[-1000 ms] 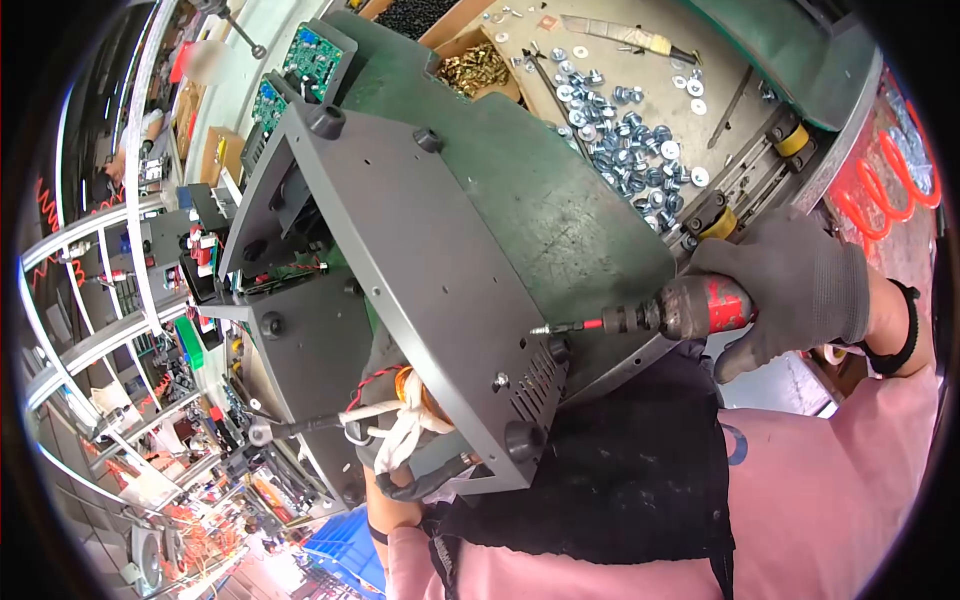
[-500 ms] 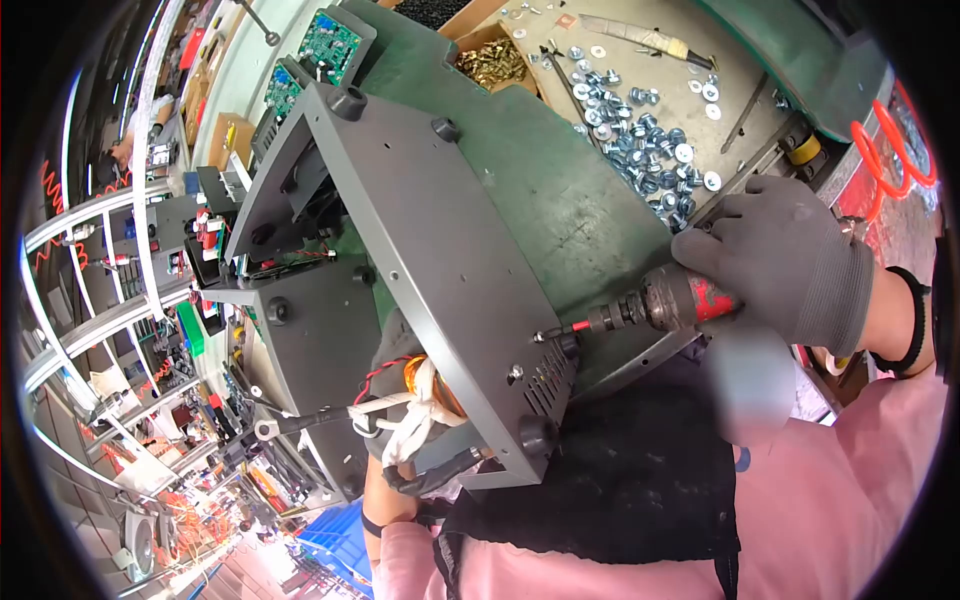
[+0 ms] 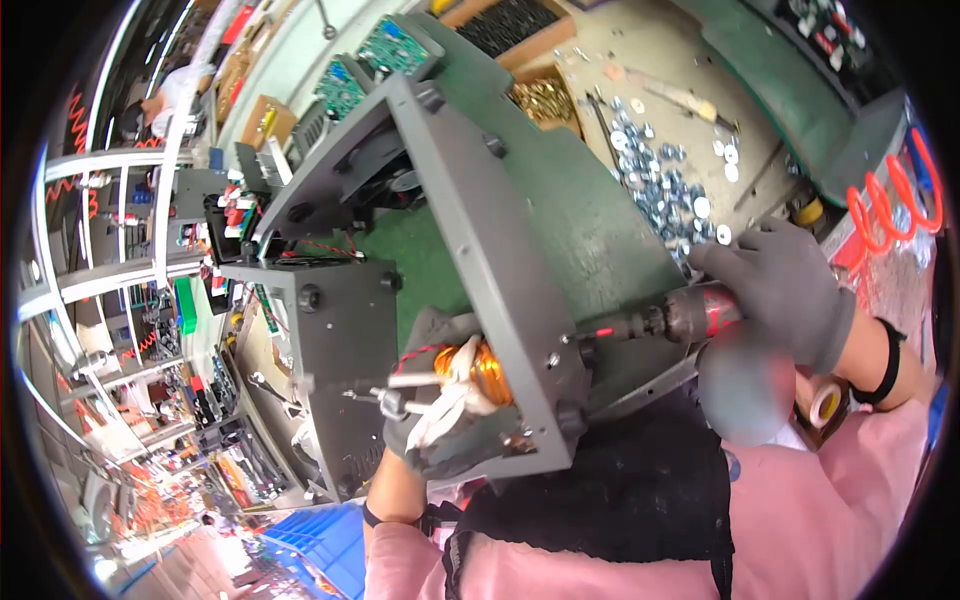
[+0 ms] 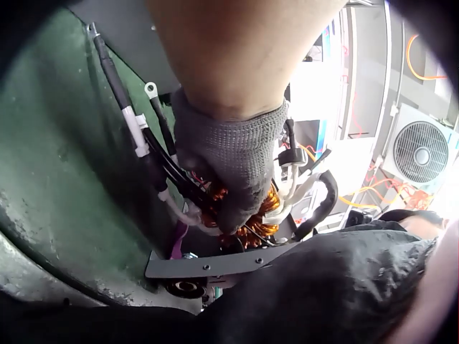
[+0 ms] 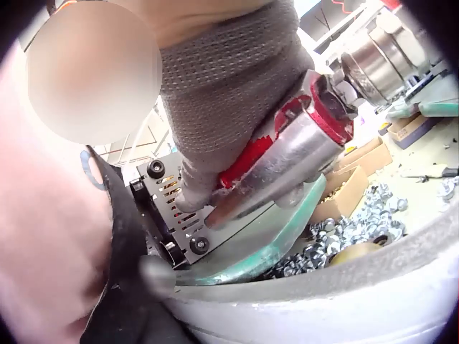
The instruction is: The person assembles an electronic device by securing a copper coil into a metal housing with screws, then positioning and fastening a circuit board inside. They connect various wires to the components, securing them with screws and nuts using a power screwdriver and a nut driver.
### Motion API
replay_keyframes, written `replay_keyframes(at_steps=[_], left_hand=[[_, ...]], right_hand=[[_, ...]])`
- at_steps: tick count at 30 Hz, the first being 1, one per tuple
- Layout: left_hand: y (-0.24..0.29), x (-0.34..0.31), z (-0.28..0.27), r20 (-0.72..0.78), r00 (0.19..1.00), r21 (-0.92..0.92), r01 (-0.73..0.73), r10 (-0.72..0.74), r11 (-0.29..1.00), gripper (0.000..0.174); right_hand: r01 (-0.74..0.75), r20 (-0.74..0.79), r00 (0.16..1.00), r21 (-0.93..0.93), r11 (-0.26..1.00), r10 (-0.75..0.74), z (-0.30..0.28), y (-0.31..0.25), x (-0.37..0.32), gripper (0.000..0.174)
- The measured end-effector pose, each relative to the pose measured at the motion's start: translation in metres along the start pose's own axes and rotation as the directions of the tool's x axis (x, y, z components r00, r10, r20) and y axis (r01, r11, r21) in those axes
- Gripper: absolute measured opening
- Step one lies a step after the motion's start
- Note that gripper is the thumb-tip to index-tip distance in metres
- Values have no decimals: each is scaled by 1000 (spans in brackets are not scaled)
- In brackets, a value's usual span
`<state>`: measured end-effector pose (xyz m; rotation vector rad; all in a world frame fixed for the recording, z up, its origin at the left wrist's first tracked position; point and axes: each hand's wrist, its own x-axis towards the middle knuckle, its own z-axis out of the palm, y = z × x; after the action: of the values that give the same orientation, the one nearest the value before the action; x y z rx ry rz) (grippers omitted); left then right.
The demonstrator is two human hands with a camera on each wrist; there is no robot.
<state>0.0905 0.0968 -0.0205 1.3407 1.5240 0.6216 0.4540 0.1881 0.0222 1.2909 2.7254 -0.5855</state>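
Note:
A dark grey metal housing (image 3: 500, 220) with black rubber feet lies on its side on the green mat (image 3: 590, 230). Inside it, my gloved left hand (image 4: 233, 161) grips an orange copper coil (image 4: 262, 226), with white and black cables around the fingers. In the head view the coil (image 3: 485, 375) shows at the housing's open lower end. My gloved right hand (image 3: 790, 290) holds a red and silver power driver (image 3: 700, 312), its bit pointing left at the slotted panel near two screws (image 3: 553, 359). The driver's body (image 5: 287, 158) fills the right wrist view.
Loose bolts and washers (image 3: 665, 195) lie on the bench behind the mat, near a box of brass screws (image 3: 545, 98) and a box of black screws (image 3: 505, 28). Green circuit boards (image 3: 390, 45) stand behind the housing. A red coiled hose (image 3: 890, 195) hangs at the right.
The housing and bench have shifted right in the head view. The coil shows more fully at the open end. The driver's bit, earlier away from the panel, now reaches close to it.

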Motion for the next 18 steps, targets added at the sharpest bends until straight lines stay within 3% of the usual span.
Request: replay_keyframes(at_steps=[2, 3, 4, 5, 6, 8, 9, 10, 11, 12, 13, 14, 15, 16, 17, 18], left_hand=[[3, 9, 7, -57, 997, -61, -62, 58, 996, 52], [12, 28, 9, -38, 946, 176, -311, 322, 934, 47], [22, 47, 11, -13, 814, 463, -510, 581, 725, 42], [32, 66, 13, 10, 630, 678, -575, 777, 457, 39], [36, 83, 18, -8, 592, 723, -553, 806, 413, 38], [29, 115, 29, -134, 679, 668, -477, 722, 572, 40], [26, 122, 33, -243, 797, 459, -408, 554, 789, 41], [35, 120, 35, -253, 963, -246, -161, 97, 956, 38], [44, 109, 31, -204, 979, -645, -153, 25, 749, 36], [38, 99, 27, -217, 976, -653, -160, 19, 740, 36], [29, 83, 20, -328, 915, -297, -335, 234, 894, 33], [18, 64, 11, -335, 824, 112, -446, 457, 888, 31], [17, 45, 0, -223, 812, 428, -416, 540, 803, 42], [9, 32, 2, -230, 817, 420, -407, 529, 811, 42], [1, 17, 6, -267, 947, -454, -289, 180, 843, 41], [-7, 2, 9, -11, 997, -980, 5, -76, 198, 42]], right_hand=[[-34, -28, 999, -12, 999, 34, -8, 8, -1, 76], [-45, -162, 986, 11, 999, 46, -7, 15, -3, 75], [-47, -292, 955, 35, 998, 55, -8, 22, -5, 73], [-33, -376, 925, 69, 997, 56, -10, 25, -8, 68], [-11, -379, 925, 38, 999, 25, -15, 23, -12, 68], [-118, -295, 922, 403, 908, 250, -21, 14, -23, 61], [-140, -220, 935, 490, 860, 277, -21, 10, -30, 60], [-170, -139, 944, 571, 803, 299, -20, 7, -38, 58], [-207, -42, 955, 613, 762, 294, -18, 2, -46, 60], [-182, -12, 964, 700, 691, 266, -8, 1, -53, 62], [-174, 12, 973, 694, 698, 231, -2, -6, -54, 63], [-170, 39, 979, 692, 702, 198, 5, -15, -53, 64], [-165, 55, 983, 661, 732, 173, 12, -26, -50, 64], [-126, 51, 991, 696, 707, 126, 22, -35, -43, 62], [-76, 18, 996, 665, 743, 85, 30, -48, -33, 61], [-23, -12, 999, 633, 773, 39, 38, -61, -22, 59]])
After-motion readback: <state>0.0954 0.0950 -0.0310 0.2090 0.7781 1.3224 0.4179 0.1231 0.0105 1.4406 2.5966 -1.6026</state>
